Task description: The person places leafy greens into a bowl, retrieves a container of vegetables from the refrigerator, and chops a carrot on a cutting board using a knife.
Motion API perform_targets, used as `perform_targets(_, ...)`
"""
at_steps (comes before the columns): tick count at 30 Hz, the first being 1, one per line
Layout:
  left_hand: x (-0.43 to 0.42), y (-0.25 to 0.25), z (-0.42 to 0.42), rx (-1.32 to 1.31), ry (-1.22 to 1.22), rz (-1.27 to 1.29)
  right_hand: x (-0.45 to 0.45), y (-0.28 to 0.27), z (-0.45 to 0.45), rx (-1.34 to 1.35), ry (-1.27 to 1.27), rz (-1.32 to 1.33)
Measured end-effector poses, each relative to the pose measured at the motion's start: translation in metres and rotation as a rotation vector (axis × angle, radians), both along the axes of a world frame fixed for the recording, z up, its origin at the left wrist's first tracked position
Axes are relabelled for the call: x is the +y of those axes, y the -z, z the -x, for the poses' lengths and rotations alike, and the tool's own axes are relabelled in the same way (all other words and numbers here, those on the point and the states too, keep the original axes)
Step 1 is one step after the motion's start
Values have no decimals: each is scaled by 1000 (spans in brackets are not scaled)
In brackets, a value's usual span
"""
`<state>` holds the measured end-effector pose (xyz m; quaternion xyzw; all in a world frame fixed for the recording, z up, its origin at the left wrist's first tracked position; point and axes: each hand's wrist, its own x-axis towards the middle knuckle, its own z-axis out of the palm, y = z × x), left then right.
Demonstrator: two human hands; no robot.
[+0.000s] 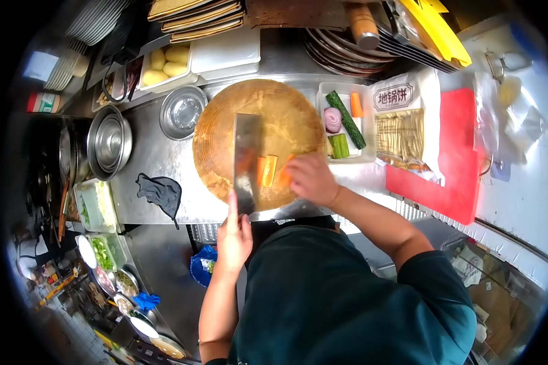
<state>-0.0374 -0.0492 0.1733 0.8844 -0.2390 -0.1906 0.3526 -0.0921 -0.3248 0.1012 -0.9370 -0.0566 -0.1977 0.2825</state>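
Observation:
My left hand (234,240) is wrapped round the handle end of a wide cleaver (246,161), whose blade lies over the left part of a round wooden chopping board (280,112). Cut carrot pieces (270,171) lie on the board just right of the blade. At the board's lower right, my right hand (312,179) has its fingers bent together on an orange carrot piece (284,172), slightly blurred. A white tray (359,155) right of the board holds a cucumber (346,119), a red onion (332,120), a carrot piece (357,104) and a short green piece (339,146).
Left of the board are a metal bowl (183,112), nested bowls (109,143) and a dark cloth (160,193). A printed bag (407,121) and red board (460,152) lie right. Potatoes (165,59), a lidded white box (228,52) and stacked plates (347,55) stand behind.

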Motion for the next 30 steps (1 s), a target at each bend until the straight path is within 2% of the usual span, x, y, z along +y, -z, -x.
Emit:
perform_targets(1, 5, -1, 3, -79, -17, -16, -6, -4, 6, 65, 75, -51)
perform_targets(2, 9, -3, 4, -155, -2, -63, -18, -12, 10, 76, 169, -273)
perform_targets(3, 14, -4, 4, -233, 13, -111, -30, -13, 11, -115, 328, -111)
perform_targets(4, 18, -4, 4, -311, 28, -158, -46, -17, 17, -49, 433, -63)
perform_targets(6, 23, -1, 4, -363, 58, -277, -78, 11, 31, 201, 655, -198)
perform_targets(9, 29, 10, 4, -401, 109, -465, -86, 8, 29, -46, 648, 213)
perform_targets(11, 31, 20, 7, -400, 164, -532, -64, 26, 20, -33, 385, 36)
perform_targets(14, 26, 22, 15, -404, 178, -495, -8, 36, 6, 16, 53, 44)
perform_targets(22, 16, 9, 27, -247, 201, -354, 25, 43, -17, 19, -47, 58)
perform_targets(26, 17, 10, 24, -232, 199, -354, 26, 41, -19, 51, -129, 32)
perform_targets(30, 19, 10, 22, -226, 209, -359, 29, 41, -27, -32, -170, 44)
